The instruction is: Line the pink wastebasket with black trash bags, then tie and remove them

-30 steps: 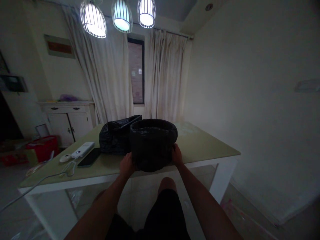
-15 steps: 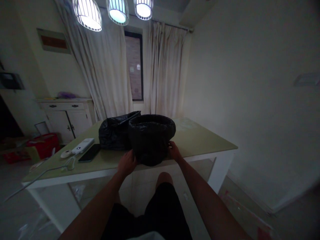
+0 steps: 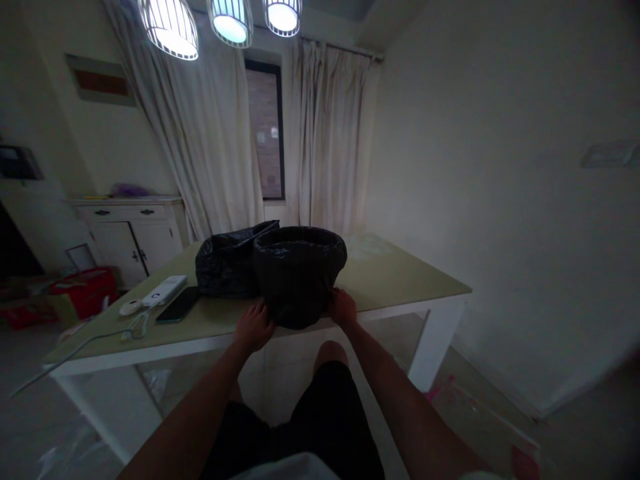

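The left hand (image 3: pixel 255 327) and the right hand (image 3: pixel 343 308) press against the lower sides of a round bin lined with a black bag (image 3: pixel 299 273), one palm on each flank, fingers loosely curved against the plastic rather than closed around anything. The bin stands upright at the near edge of the table (image 3: pixel 400 280), its open mouth facing up, so its long axis runs vertically; the bag's rim is folded over the top. The light is too dim to show what, if anything, is inside.

Touching the bin's left side lies a filled black rubbish bag (image 3: pixel 225 267), slumped on the tabletop. Further left along the table are a dark phone (image 3: pixel 179 305), a white remote-like device (image 3: pixel 165 291), a small white oval gadget (image 3: pixel 131 307) and a pale cable (image 3: pixel 95 340) trailing off the edge.

The table has a greenish-yellow top and white legs. Behind it hang cream curtains (image 3: pixel 325 140) around a dark window (image 3: pixel 267 130). A white sideboard (image 3: pixel 127 233) stands at left, and three caged pendant lamps (image 3: pixel 227 20) glow overhead. The right wall is plain.
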Motion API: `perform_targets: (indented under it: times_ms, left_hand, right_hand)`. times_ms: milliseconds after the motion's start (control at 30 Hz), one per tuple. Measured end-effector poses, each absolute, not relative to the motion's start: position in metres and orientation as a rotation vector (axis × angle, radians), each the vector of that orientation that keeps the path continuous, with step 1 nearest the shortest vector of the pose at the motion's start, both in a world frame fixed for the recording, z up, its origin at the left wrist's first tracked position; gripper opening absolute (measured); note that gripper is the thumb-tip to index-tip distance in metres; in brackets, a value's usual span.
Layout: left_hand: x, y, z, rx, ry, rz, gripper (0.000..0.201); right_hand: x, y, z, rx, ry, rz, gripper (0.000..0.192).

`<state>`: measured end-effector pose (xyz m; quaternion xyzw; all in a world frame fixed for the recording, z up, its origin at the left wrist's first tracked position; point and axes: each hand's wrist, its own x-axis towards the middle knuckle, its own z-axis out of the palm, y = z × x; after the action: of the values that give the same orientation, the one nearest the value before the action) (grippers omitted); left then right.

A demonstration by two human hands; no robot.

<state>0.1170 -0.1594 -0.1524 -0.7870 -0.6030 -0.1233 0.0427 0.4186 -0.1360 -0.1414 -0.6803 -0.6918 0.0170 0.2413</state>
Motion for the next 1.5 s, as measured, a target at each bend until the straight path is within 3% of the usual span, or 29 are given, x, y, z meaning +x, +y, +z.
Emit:
perform_targets:
  times_ms: [1500]
  left_hand:
    - [0.1198, -0.1596, -0.1532, -2.373, -1.832, -0.322, 0.056]
  right_hand:
    - [0.4157, -0.1466, -0.1373, -1.877, -1.939, -0.039, 0.037]
